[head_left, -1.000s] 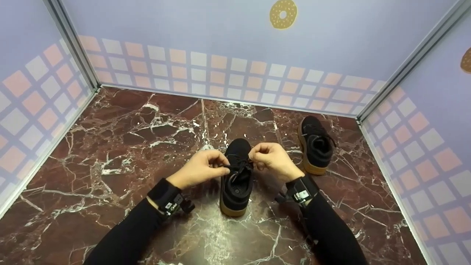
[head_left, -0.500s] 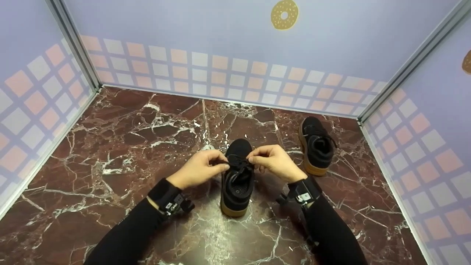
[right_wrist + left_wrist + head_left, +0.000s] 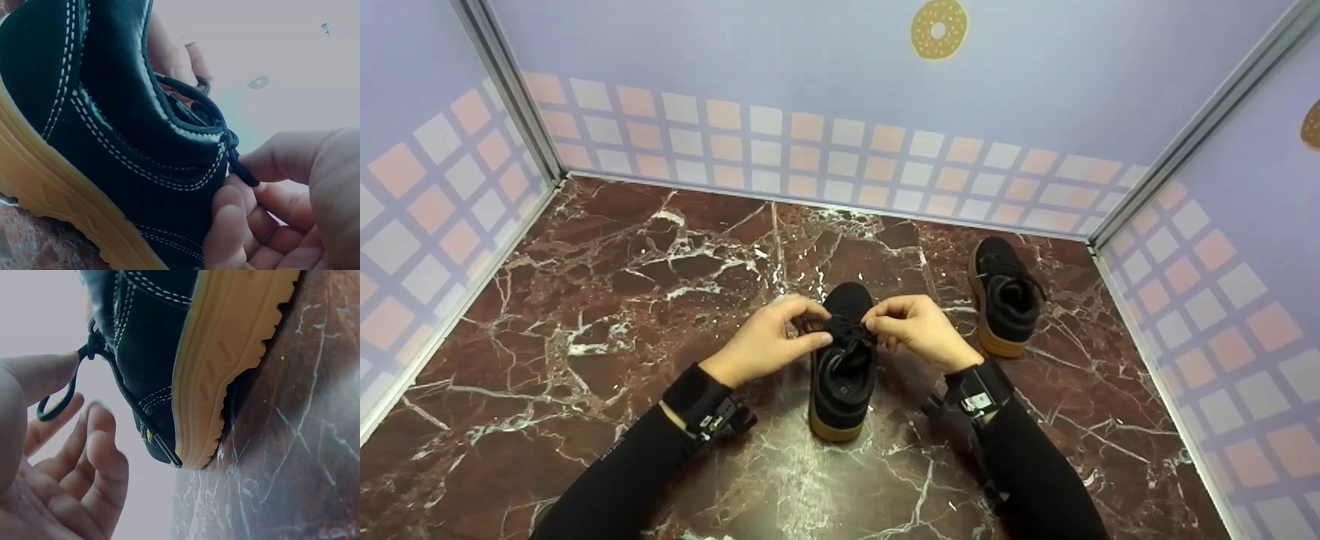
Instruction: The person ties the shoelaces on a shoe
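Observation:
A black shoe [image 3: 840, 397] with a tan sole stands on the floor, toe pointing away, its black shoelace [image 3: 851, 334] knotted over the tongue. At the shoe's left side is my left hand [image 3: 769, 337], thumb and fingers apart. In the left wrist view its thumb touches the knotted lace [image 3: 95, 346], and a loop hangs beside the parted fingers [image 3: 104, 455]. My right hand [image 3: 915, 330] pinches a lace loop on the other side. The right wrist view shows this loop [image 3: 243, 171] between thumb and fingers, close to the knot.
A second black shoe [image 3: 1009, 300] with a tan sole stands farther back on the right, its laces trailing. Brown marbled floor [image 3: 660, 262] surrounds both shoes. Lilac panels [image 3: 780, 67] with printed squares enclose the back and both sides.
My left fingers have parted from the thumb and moved slightly forward, easing off the lace they pinched. My right hand has shifted slightly left and keeps its pinch. Both shoes stay put.

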`<state>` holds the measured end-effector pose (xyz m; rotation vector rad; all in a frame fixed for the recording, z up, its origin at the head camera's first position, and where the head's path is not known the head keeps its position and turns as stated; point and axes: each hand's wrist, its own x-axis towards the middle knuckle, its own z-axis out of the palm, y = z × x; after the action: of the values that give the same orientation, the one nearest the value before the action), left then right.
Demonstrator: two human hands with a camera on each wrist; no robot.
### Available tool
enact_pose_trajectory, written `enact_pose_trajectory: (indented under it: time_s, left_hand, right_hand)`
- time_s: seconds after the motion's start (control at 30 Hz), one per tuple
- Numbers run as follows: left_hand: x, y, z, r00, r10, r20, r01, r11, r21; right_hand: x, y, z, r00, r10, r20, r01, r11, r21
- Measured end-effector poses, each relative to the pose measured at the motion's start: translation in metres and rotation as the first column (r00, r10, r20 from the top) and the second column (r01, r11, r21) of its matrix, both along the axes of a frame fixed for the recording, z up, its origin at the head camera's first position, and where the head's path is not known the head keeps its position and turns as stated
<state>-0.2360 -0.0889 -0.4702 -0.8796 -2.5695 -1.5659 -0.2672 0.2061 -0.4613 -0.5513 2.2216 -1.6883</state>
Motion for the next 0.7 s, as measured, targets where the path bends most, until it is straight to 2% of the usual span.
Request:
enact_pose_trajectory:
  time_s: [0.1,0.2,0.3,0.37,0.43,0.7]
  left_hand:
    - [0.0003,0.0018,-0.0001,0.992,0.005,-0.124,-0.007,1.0,-0.018]
    - [0.0004,0.0036,-0.001,0.97,0.008,-0.242,-0.015,1.0,-0.025]
    - [-0.0001,0.0046,-0.0022,0.948,0.01,-0.318,-0.016,1.0,-0.015]
    - [-0.0006,0.0045,-0.0033,0.943,0.011,-0.332,-0.012,1.0,-0.003]
    - [-0.0011,0.0038,-0.0042,0.945,0.008,-0.327,-0.006,1.0,0.006]
    - [-0.0022,0.0016,-0.0051,0.971,-0.007,-0.24,0.016,0.999,0.036]
  right_hand:
    - [0.0,0.0,0.0003,1.0,-0.007,0.004,0.007,1.0,-0.004]
    - [0.0003,-0.0004,0.0006,1.0,-0.015,0.005,0.015,1.0,0.002]
    - [0.001,-0.0002,0.0011,1.0,-0.016,-0.005,0.017,1.0,0.011]
    - [0.0015,0.0004,0.0013,1.0,-0.01,-0.01,0.01,1.0,0.019]
    - [0.0023,0.0011,0.002,1.0,-0.005,-0.012,0.006,1.0,0.025]
    - [0.0044,0.0051,0.0015,0.999,0.016,0.036,-0.015,1.0,-0.015]
